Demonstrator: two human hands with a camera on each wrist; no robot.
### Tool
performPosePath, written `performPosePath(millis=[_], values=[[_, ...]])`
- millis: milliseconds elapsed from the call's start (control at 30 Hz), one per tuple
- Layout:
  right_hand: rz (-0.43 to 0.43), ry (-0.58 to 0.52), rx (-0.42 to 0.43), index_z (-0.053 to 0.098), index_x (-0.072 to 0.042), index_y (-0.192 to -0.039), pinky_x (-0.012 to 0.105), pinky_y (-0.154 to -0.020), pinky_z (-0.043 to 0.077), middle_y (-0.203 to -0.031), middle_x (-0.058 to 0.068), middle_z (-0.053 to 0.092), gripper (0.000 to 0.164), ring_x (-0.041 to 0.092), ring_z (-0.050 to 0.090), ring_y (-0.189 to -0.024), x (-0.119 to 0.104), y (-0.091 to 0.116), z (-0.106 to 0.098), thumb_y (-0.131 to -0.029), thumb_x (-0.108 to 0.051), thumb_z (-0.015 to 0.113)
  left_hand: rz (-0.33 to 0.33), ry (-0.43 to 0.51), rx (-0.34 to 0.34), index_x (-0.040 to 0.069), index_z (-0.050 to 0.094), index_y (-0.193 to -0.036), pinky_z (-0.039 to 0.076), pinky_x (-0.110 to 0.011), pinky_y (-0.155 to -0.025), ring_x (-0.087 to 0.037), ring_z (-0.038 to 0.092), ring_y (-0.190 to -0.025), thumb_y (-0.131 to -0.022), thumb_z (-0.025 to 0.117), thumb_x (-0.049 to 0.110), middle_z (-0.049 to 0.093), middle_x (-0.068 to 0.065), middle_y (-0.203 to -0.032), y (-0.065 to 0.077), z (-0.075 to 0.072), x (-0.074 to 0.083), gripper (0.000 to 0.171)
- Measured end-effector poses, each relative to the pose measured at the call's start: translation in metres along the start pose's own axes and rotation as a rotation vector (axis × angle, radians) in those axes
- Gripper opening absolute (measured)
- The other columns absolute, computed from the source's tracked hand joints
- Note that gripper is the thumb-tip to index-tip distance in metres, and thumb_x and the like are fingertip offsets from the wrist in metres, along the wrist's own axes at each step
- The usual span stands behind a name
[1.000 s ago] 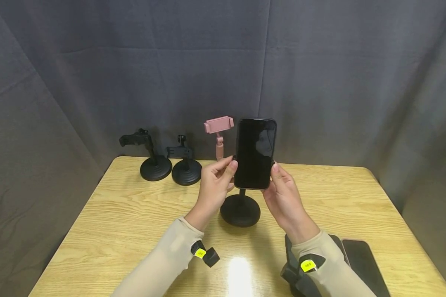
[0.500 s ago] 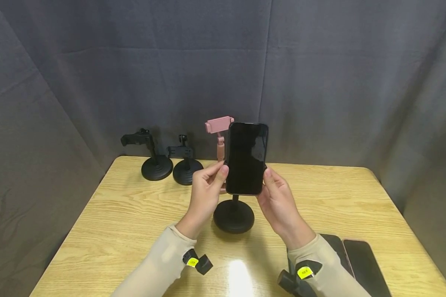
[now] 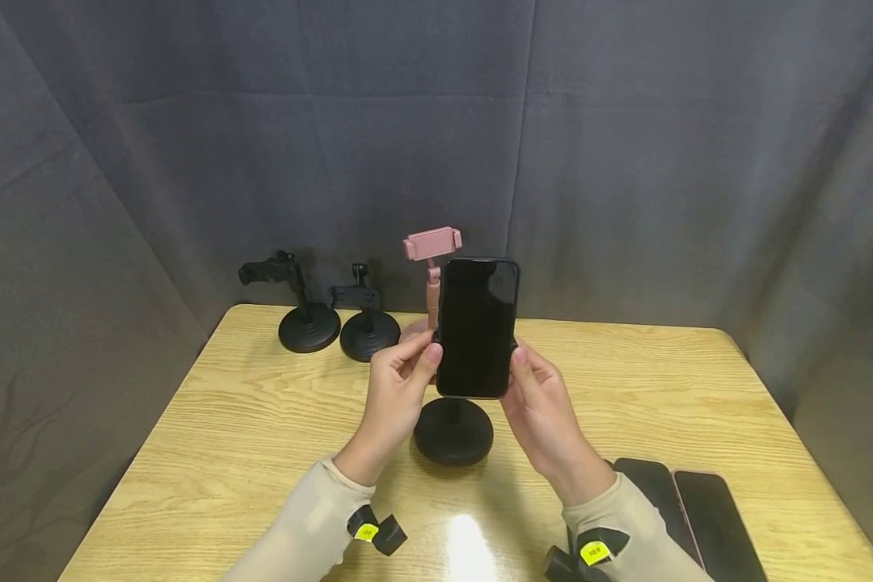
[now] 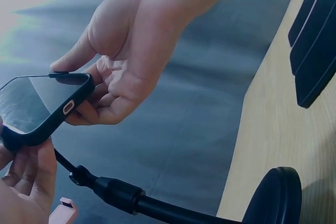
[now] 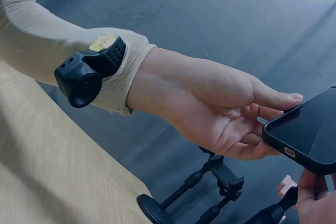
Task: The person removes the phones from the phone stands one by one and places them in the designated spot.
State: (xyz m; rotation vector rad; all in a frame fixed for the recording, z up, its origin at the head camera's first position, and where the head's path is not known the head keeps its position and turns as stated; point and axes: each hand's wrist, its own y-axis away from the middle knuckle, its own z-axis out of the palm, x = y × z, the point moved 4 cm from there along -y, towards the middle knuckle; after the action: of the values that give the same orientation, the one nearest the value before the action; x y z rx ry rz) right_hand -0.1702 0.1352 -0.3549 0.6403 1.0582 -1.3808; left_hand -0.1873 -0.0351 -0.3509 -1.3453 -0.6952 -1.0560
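Note:
A dark phone (image 3: 478, 327) in a black case stands upright, its screen facing me, on a black phone stand with a round base (image 3: 454, 434). My left hand (image 3: 394, 384) pinches its left edge between thumb and fingers, and my right hand (image 3: 546, 416) grips the right edge. Small black clamp ends show beside both thumbs. In the left wrist view, the stand's pole (image 4: 178, 211) runs from base to phone, and my right hand (image 4: 142, 51) holds the far side. The right wrist view shows my left hand (image 5: 205, 103) across the phone (image 5: 310, 129). The phone hides the holder's back.
Two black phone stands (image 3: 309, 327) (image 3: 369, 333) and a pink one (image 3: 433, 242) stand at the back of the wooden table (image 3: 647, 388). Several phones (image 3: 720, 525) lie at the front right, partly under my right forearm. Grey curtain (image 3: 335, 145) surrounds the table.
The phone and its stand have come toward me and slightly left, with both hands moving along. Both hands keep their hold on the phone's sides.

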Motion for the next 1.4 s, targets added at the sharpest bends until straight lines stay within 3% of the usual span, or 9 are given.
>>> performPosePath(millis=[133,367,667,933,1400], values=[[-0.002,0.001,-0.023,0.073,-0.027,-0.117,0.022,-0.108,0.047,-0.123,-0.015,0.070,0.031,0.001,0.064,-0.118,0.003,0.004,0.001,-0.108,-0.027,0.044,0.014,-0.004,-0.009,-0.016,0.064,-0.121,0.054,-0.014,-0.070,0.001,0.062,-0.081,-0.098,0.065,0.030,0.068,0.016,-0.095,0.004,-0.002,-0.002,0.051],[-0.015,-0.012,-0.062,0.073,-0.027,-0.120,0.022,-0.107,0.047,-0.125,-0.015,0.069,0.031,0.001,0.063,-0.119,0.007,0.007,0.000,-0.108,-0.028,0.043,0.034,0.007,-0.024,-0.018,0.063,-0.121,0.053,-0.013,-0.071,0.003,0.061,-0.082,-0.098,0.066,0.028,0.070,0.020,-0.101,0.010,-0.003,-0.005,0.052],[0.004,-0.019,-0.108,0.071,-0.027,-0.122,0.023,-0.110,0.045,-0.126,-0.015,0.069,0.032,0.002,0.062,-0.122,0.011,0.009,-0.002,-0.108,-0.029,0.042,0.020,0.050,-0.053,-0.020,0.062,-0.121,0.056,-0.015,-0.072,0.001,0.066,-0.085,-0.098,0.065,0.029,0.072,0.018,-0.102,0.015,-0.005,-0.008,0.054],[0.002,-0.018,-0.131,0.070,-0.027,-0.125,0.023,-0.109,0.045,-0.125,-0.014,0.071,0.032,0.001,0.064,-0.118,0.016,0.010,-0.004,-0.108,-0.027,0.042,0.045,0.022,-0.049,-0.019,0.062,-0.120,0.056,-0.015,-0.073,0.001,0.065,-0.086,-0.099,0.065,0.023,0.070,0.018,-0.104,0.018,-0.008,-0.010,0.048],[0.000,0.043,-0.231,0.064,-0.021,-0.135,0.024,-0.107,0.048,-0.129,-0.012,0.070,0.035,0.004,0.064,-0.118,0.022,0.016,-0.010,-0.110,-0.023,0.040,0.058,0.010,-0.104,-0.017,0.063,-0.122,0.057,-0.018,-0.070,-0.001,0.066,-0.082,-0.099,0.065,0.021,0.072,0.016,-0.110,0.026,-0.015,-0.011,0.044]])
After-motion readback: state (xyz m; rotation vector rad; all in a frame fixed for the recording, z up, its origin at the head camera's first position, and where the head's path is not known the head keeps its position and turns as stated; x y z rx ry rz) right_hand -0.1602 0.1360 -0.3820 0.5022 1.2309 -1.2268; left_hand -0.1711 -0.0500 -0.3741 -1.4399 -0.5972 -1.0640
